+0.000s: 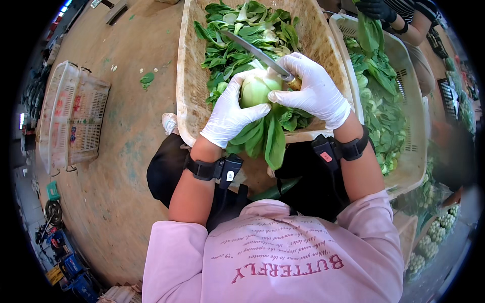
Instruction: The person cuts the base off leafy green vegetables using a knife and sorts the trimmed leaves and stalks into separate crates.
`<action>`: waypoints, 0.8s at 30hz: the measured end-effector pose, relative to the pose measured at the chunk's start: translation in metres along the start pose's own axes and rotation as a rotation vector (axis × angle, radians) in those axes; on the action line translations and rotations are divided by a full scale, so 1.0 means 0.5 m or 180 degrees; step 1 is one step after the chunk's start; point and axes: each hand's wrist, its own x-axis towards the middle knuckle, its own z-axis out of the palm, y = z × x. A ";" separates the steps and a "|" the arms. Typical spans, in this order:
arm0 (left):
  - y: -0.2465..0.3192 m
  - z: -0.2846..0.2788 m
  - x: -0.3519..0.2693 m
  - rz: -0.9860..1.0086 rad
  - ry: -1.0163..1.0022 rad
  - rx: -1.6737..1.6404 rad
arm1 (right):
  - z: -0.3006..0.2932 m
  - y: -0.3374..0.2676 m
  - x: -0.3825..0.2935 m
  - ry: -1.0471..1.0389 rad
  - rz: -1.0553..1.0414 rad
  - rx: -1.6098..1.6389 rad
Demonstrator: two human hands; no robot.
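Observation:
Both hands wear white gloves and meet above a white plastic crate (184,75) that holds loose green leaves (227,49). My left hand (234,110) is closed around the side of a bok choy head (254,90), its pale base up and its leaves hanging towards me. In my right hand (314,91) is a knife (261,57), its blade pointing up and left across the crate; the handle is partly hidden by the fingers. The right thumb also touches the bok choy.
At right stands a second crate (415,151) with more greens; a co-worker's dark-gloved hand (375,9) holds leafy greens over it. Stacked crates (57,117) stand on the floor at left. Cauliflower heads (428,246) lie at lower right.

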 end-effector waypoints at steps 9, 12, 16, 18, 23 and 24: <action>0.057 -0.039 -0.028 -0.0320 -0.0428 -0.0257 | -0.051 0.043 -0.009 -0.0006 0.0903 0.1585; 0.060 -0.047 -0.030 -0.0271 -0.0491 -0.1267 | -0.071 0.084 0.009 0.1244 0.0117 -0.0841; 0.051 -0.042 -0.038 -0.0092 -0.0094 -0.1204 | -0.007 0.030 0.006 0.1321 0.0229 -0.0459; 0.040 -0.033 -0.034 0.0085 0.0265 -0.0609 | 0.027 -0.005 0.004 0.1070 -0.0215 -0.0902; 0.024 -0.021 -0.024 0.0393 0.0713 0.1004 | 0.073 -0.033 -0.012 0.0669 -0.0670 -0.1965; 0.025 -0.021 -0.024 0.0370 0.0682 0.0950 | 0.076 -0.027 -0.010 0.0689 -0.0664 -0.1955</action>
